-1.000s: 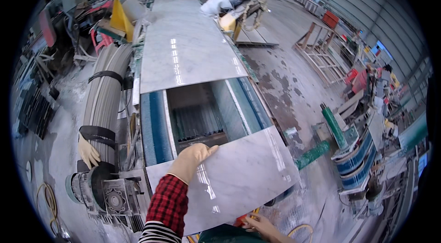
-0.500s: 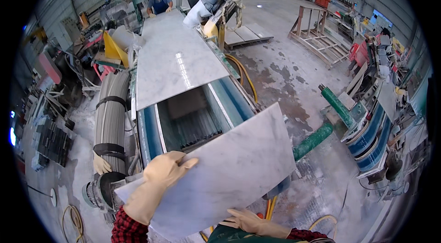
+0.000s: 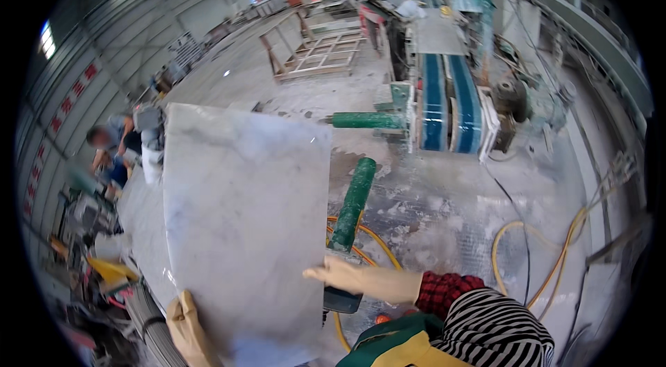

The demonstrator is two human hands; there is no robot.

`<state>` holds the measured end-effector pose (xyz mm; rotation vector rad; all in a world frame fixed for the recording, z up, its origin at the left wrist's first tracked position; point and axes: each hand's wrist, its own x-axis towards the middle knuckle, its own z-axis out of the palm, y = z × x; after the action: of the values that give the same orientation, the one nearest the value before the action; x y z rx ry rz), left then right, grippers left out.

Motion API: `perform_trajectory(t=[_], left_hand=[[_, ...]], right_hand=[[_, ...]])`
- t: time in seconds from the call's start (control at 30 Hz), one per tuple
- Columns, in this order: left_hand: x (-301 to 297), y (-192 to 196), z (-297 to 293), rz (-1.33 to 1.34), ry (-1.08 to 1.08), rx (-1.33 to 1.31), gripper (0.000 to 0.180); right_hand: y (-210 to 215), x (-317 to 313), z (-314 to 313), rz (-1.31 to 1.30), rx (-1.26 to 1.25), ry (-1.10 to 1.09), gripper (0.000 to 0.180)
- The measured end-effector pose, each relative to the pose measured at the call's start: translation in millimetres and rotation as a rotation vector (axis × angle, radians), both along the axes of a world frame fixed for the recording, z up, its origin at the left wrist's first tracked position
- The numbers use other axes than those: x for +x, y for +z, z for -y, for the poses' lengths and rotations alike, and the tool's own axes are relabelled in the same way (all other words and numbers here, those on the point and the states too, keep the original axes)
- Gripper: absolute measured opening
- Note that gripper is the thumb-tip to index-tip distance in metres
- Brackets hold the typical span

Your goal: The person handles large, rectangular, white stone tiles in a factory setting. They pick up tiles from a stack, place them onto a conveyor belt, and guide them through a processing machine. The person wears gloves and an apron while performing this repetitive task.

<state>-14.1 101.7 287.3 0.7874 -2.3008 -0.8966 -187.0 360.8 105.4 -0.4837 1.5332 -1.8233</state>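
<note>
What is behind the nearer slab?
Left of the nearer slab, part of another slab shows, running in behind it; beyond its right edge, a green cylinder. Whatever lies directly behind is covered.

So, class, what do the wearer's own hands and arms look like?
The left hand and right hand wear cream gloves. Beyond the right glove: a red-black checked cuff, then a black-white striped sleeve. The left sleeve is out of view.

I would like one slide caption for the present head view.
Gloved left hand and right hand hold a tilted pale slab at opposite edges; blue belts stand beyond.
</note>
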Motion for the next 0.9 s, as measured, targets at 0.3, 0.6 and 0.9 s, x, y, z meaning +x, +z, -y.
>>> perform_trajectory(t=[0.3,0.6,0.9], left_hand=[[-217,-68,-99,-0.276,-0.412,0.488,0.049],[-401,-201,-278,-0.02,-0.556,0.686,0.057],[-520,-272,-406,0.429,-0.585,0.699,0.058]], right_hand=[[63,-130,-153,-0.153,0.163,-0.611,0.051],[0,-248,-338,-0.022,0.203,-1.036,0.042],[-111,-323,-468,0.413,0.068,-1.123,0.048]])
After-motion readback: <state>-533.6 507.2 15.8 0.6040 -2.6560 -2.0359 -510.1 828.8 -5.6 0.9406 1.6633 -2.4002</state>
